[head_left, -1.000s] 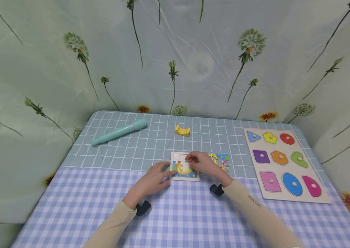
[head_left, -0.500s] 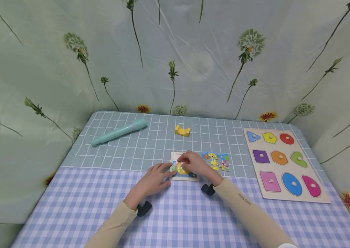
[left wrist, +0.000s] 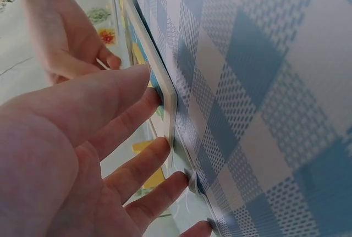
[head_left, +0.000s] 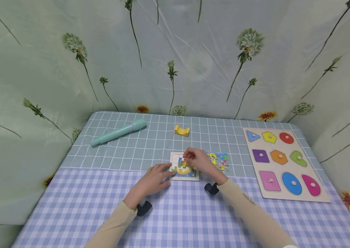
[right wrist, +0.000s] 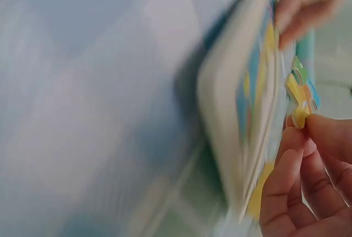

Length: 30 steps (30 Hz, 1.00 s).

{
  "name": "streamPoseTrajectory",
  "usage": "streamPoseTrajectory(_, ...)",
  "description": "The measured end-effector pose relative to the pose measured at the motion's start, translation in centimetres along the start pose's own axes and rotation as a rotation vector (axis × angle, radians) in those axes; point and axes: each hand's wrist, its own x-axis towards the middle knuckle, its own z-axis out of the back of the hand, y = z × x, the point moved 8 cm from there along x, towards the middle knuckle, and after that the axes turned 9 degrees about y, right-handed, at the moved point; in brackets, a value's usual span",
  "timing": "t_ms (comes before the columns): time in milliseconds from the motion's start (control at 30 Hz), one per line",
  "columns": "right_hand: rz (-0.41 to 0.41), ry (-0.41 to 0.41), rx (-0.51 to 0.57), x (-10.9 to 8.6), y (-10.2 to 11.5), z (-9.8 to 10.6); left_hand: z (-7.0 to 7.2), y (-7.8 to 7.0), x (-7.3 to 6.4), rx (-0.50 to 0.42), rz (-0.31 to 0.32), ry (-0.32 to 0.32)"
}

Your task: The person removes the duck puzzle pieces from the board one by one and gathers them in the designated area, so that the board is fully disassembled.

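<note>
Between thumb and fingertips, my right hand [head_left: 200,161] pinches a jigsaw piece [right wrist: 300,94] coloured yellow, green, orange and blue. It is held over a small square puzzle tray [head_left: 175,157] with a pale wooden rim. Pieces fitted along the tray's lower part make a yellow and blue picture; some bare board shows at the upper left. My left hand [head_left: 152,179] rests at the tray's left side, fingers spread, with fingertips right at the rim in the left wrist view. Just right of the tray lie several loose jigsaw pieces [head_left: 221,160], partly hidden by my right hand.
A yellow curved block [head_left: 182,131] stands behind the tray. At the back left lies a teal tapered stick [head_left: 119,133]. A large wooden shape board [head_left: 286,163] with knobbed shapes lies at the right. A floral curtain [head_left: 205,62] rises behind the table.
My right hand first moved left over the tray, then back a little to the right with the piece at its fingertips. The left hand has stayed at the tray's edge.
</note>
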Motion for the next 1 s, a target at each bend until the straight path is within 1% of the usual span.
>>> streamPoseTrajectory(100, -0.061, -0.037, 0.021, -1.0, -1.1, 1.9, 0.0, 0.0, 0.0, -0.001, 0.004, -0.001)
streamPoseTrajectory(233, -0.119, -0.065, 0.004, -2.3, -2.8, 3.8, 0.0, 0.1, -0.1, -0.007, 0.000, -0.003)
streamPoseTrajectory(300, -0.157, -0.059, -0.009, -2.8, -3.6, 4.4, 0.0, 0.1, -0.1, -0.009, -0.003, -0.004)
streamPoseTrajectory(467, -0.199, -0.021, -0.030, -3.6, -4.6, 4.8, 0.1, -0.1, -0.1, -0.018, -0.012, -0.004)
streamPoseTrajectory(600, -0.208, 0.002, -0.074, -3.6, -4.7, 4.7, 0.0, -0.1, 0.0, -0.029, -0.011, -0.002)
streamPoseTrajectory(767, -0.172, 0.018, -0.164, -3.2, -4.4, 4.3, 0.0, -0.1, 0.0, -0.036, -0.004, -0.013)
streamPoseTrajectory(900, -0.136, 0.016, -0.207, -3.0, -4.3, 4.0, 0.1, -0.1, 0.1, -0.044, -0.007, -0.036)
streamPoseTrajectory(1000, -0.119, 0.012, -0.215, -3.0, -4.3, 4.0, 0.3, -0.1, 0.1, -0.037, -0.015, -0.067)
